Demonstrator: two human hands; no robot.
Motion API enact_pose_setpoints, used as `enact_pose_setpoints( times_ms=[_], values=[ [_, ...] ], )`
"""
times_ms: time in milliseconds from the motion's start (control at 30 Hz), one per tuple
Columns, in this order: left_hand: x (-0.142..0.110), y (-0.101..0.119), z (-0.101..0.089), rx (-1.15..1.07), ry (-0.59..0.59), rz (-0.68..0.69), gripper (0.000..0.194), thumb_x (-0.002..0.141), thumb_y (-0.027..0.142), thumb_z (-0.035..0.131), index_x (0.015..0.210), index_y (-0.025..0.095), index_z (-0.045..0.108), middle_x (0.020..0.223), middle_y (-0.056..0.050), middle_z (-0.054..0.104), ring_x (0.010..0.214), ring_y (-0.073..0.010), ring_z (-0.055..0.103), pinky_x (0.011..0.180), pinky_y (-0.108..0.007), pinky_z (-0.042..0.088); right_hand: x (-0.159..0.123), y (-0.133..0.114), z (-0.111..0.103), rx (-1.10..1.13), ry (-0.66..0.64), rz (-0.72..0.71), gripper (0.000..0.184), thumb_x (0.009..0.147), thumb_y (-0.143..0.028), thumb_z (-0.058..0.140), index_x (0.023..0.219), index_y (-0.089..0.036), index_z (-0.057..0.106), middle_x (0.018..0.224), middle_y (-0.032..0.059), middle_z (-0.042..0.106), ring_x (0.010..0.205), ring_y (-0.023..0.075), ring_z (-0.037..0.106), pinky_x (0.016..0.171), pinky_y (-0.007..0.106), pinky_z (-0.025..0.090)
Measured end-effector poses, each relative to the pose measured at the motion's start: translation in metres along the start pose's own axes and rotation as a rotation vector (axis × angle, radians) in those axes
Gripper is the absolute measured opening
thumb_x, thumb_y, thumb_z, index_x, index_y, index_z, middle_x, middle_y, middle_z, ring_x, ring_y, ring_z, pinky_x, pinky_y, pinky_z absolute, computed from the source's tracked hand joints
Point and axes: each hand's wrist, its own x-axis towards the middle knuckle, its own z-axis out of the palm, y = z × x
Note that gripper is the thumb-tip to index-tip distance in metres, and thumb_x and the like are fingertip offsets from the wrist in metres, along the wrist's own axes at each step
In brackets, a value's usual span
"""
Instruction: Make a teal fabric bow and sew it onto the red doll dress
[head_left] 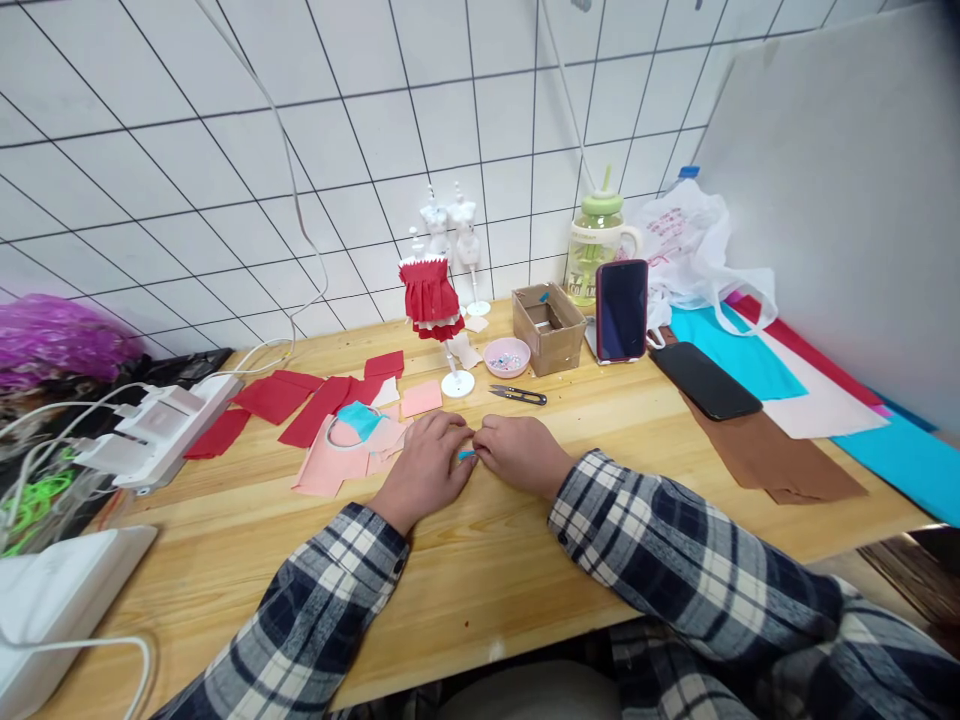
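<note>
Head view: both hands point(429, 455) point(521, 455) angle inward, a blue scrap point(466, 455) between them.

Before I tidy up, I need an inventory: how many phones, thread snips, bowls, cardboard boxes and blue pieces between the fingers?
Phones: 2
Thread snips: 1
Pink bowl: 1
Cardboard box: 1
Blue piece between the fingers: 1
Total: 6

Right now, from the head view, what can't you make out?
All in the head view:
- Blue piece: full shape and exact grip, covered by the left hand and right hand.
- Bits in the pink bowl: too small to tell apart.
- Cardboard box: part of its inside, behind its near walls.
- White device, lower left: cut off by the left edge.
</note>
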Motion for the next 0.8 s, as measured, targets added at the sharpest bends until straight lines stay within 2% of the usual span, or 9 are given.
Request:
enact_pose_setpoints(
  times_ms=[133, 433, 633, 800],
  values=[
    [-0.0022, 0.0044, -0.0057, 0.056, 0.012, 0.005, 0.016, 0.086, 0.027, 0.056, 0.095, 0.023, 0.069, 0.124, -0.008, 0.058, 0.123, -0.0294, 0.044, 0.104, -0.052, 0.032, -0.0008, 0.0002, -0.0043, -0.022, 0.000, -0.039, 0.035, 0.100, -0.032, 0.034, 0.109, -0.017, 0.064, 0.096, 0.0082, 0.063, 0.083, 0.0184, 0.061, 0.065, 0.028, 0.038],
    [-0.0035, 0.0065, -0.0074, 0.155, 0.061, 0.049, 0.021, 0.091, 0.028, 0.053, 0.092, 0.028, 0.074, 0.116, -0.006, 0.066, 0.120, -0.0298, 0.049, 0.108, -0.060, 0.020, -0.0005, 0.0005, 0.0010, -0.015, 0.034, -0.039, 0.033, 0.098, -0.032, 0.037, 0.101, -0.017, 0.067, 0.092, 0.0072, 0.065, 0.081, 0.0184, 0.060, 0.063, 0.028, 0.035],
    [-0.0030, 0.0050, -0.0080, 0.138, 0.054, 0.060, 0.021, 0.090, 0.027, 0.055, 0.088, 0.030, 0.075, 0.105, -0.003, 0.068, 0.112, -0.0272, 0.054, 0.106, -0.059, 0.021, 0.0008, 0.0026, 0.0027, 0.135, 0.030, 0.072, 0.022, 0.091, -0.031, 0.050, 0.092, -0.022, 0.070, 0.089, 0.0038, 0.066, 0.083, 0.0171, 0.061, 0.067, 0.027, 0.036],
    [-0.0037, 0.0060, -0.0101, 0.116, 0.077, 0.038, 0.019, 0.089, 0.028, 0.056, 0.092, 0.030, 0.075, 0.107, -0.004, 0.068, 0.110, -0.0270, 0.055, 0.105, -0.057, 0.024, 0.0008, 0.0036, 0.0010, 0.121, 0.026, 0.056, 0.026, 0.093, -0.032, 0.048, 0.093, -0.019, 0.070, 0.091, 0.0056, 0.066, 0.085, 0.0176, 0.061, 0.067, 0.027, 0.037]
  ],
)
